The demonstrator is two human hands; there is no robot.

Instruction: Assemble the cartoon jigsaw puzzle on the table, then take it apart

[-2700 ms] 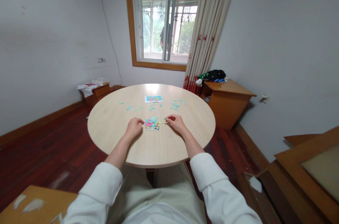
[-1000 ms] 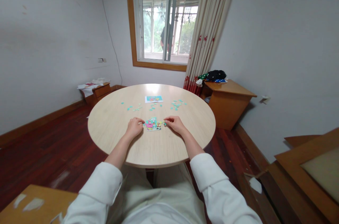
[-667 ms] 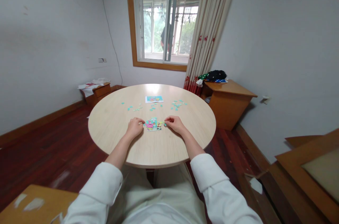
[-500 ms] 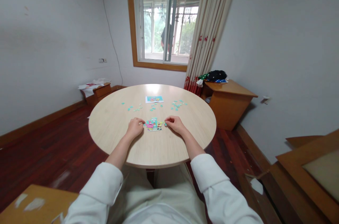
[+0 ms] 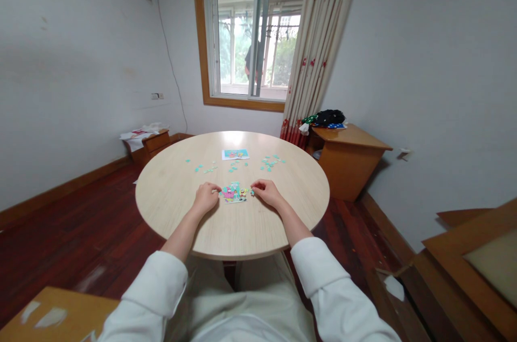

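A partly joined jigsaw puzzle (image 5: 234, 194) with a pink figure, a yellow figure and teal parts lies flat on the round wooden table (image 5: 242, 234). At its left edge, my left hand (image 5: 207, 195) rests with bent fingers, the fingertips against the edge pieces. On the other side, my right hand (image 5: 265, 191) is closed in a pinch on a small puzzle piece (image 5: 252, 192), close to the puzzle's right edge. Most of that piece is hidden by the fingers. Loose teal puzzle pieces (image 5: 270, 162) are scattered beyond the hands.
A picture sheet (image 5: 235, 154) with the coloured figures lies behind the loose pieces. To the right stands a wooden desk (image 5: 355, 142) with dark cloth (image 5: 329, 117) on it. A wooden box-like surface (image 5: 56, 315) is at lower left. Someone's dark sleeve shows through the window (image 5: 238, 46).
The view has tilted slightly, so the table sits a little lower. Both hands stay at the puzzle's sides, with hardly any visible movement.
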